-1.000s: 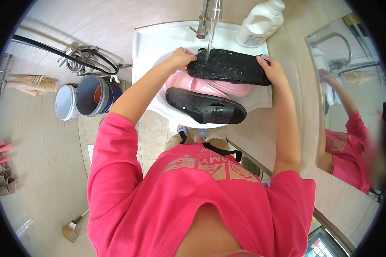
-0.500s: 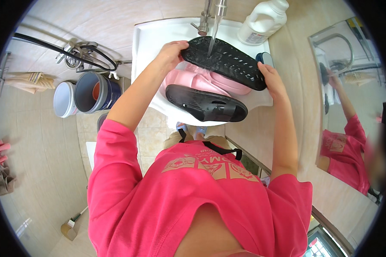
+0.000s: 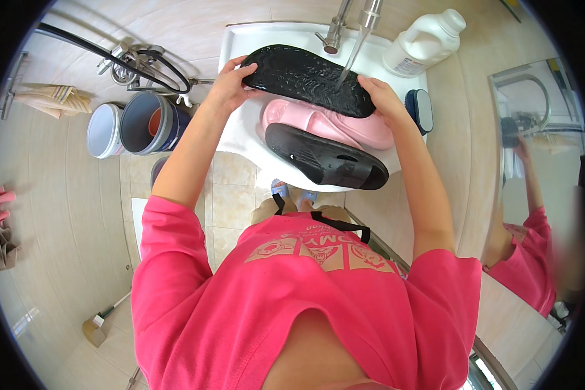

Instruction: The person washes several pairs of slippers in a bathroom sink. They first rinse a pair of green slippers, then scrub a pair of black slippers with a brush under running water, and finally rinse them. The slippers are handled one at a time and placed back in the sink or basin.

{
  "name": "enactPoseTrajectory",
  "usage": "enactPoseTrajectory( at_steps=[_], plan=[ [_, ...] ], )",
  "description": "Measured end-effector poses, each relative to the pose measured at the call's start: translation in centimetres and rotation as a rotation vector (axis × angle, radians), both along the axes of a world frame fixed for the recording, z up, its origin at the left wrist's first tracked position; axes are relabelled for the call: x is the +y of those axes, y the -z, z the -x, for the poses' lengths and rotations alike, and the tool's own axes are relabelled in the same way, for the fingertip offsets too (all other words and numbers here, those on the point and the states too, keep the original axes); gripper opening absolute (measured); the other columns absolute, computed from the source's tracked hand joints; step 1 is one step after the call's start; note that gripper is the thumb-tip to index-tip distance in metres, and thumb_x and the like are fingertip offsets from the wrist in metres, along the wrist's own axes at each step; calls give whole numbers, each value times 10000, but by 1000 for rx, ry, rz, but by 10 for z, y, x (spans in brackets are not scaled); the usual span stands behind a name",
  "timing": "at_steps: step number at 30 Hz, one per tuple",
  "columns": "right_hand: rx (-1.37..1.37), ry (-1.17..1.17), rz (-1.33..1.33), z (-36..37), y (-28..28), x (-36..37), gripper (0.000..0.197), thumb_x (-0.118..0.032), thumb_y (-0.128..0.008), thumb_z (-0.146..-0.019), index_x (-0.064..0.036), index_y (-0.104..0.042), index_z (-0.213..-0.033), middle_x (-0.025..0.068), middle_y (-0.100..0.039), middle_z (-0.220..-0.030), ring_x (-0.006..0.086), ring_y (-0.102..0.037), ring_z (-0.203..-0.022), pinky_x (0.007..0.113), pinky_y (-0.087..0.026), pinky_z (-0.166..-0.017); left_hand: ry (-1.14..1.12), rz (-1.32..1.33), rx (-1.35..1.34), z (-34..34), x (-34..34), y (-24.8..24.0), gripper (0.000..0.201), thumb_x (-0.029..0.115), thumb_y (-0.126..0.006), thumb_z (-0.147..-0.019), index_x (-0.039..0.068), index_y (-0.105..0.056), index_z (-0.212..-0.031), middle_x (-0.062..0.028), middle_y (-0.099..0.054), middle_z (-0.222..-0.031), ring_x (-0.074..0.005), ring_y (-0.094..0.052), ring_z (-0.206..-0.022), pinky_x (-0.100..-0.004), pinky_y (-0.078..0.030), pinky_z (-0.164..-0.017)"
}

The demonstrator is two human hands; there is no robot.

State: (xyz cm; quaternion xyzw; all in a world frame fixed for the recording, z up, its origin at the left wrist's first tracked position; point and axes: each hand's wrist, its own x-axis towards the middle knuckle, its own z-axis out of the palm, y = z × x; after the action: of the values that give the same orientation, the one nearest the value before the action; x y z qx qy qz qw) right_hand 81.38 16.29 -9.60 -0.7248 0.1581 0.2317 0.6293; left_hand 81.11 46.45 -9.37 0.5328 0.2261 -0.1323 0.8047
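Note:
Between my two hands, a wet black slipper [image 3: 299, 73] is held with its sole facing up. My left hand [image 3: 229, 88] is closed on its left end, and my right hand [image 3: 385, 103] grips its right end. Water from the faucet [image 3: 369, 18] runs onto the sole near my right hand and spreads in ripples. Under the held slipper lie pink slippers [image 3: 294, 117], partly hidden by it. A second black slipper [image 3: 325, 158] rests at the near side of the white sink [image 3: 244, 38], strap side up.
A white jug [image 3: 417, 49] stands at the sink's back right corner, with an oval dark-blue and grey object [image 3: 421, 110] beside it. Buckets [image 3: 103, 133] stand on the floor at the left, below a hose [image 3: 169, 71]. A mirror [image 3: 530, 169] hangs at the right.
The slipper has moved left relative to the faucet, so the stream now hits nearer its right end. My right hand has shifted left with it. The camera view has shifted slightly.

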Motion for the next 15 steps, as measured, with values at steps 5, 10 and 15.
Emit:
enactPoseTrajectory(
  at_steps=[5,10,15],
  plan=[
    [-22,-2,-173,-10,10,9,341,-273,-530,-880,30,-554,-1036,67,-614,-872,132,-577,-743,259,-466,-643,-39,-9,-47,-3,14,7,421,65,-590,-822,106,-403,-1197,-104,-534,-1071,-256,-536,-973,-530,-455,-804],
    [-110,-44,5,-15,-6,-9,354,-266,-542,-867,44,-559,-1036,83,-616,-873,139,-567,-752,261,-449,-673,-37,52,-41,0,-5,23,363,55,-567,-835,75,-405,-1159,-140,-533,-1026,-263,-554,-894,-463,-510,-737],
    [-141,-125,282,-16,-23,-27,333,-283,-521,-876,-12,-553,-1068,46,-602,-885,118,-545,-776,259,-425,-670,44,65,66,1,-22,24,425,84,-589,-830,89,-384,-1203,-145,-533,-1090,-298,-572,-933,-498,-501,-767]
  ],
)
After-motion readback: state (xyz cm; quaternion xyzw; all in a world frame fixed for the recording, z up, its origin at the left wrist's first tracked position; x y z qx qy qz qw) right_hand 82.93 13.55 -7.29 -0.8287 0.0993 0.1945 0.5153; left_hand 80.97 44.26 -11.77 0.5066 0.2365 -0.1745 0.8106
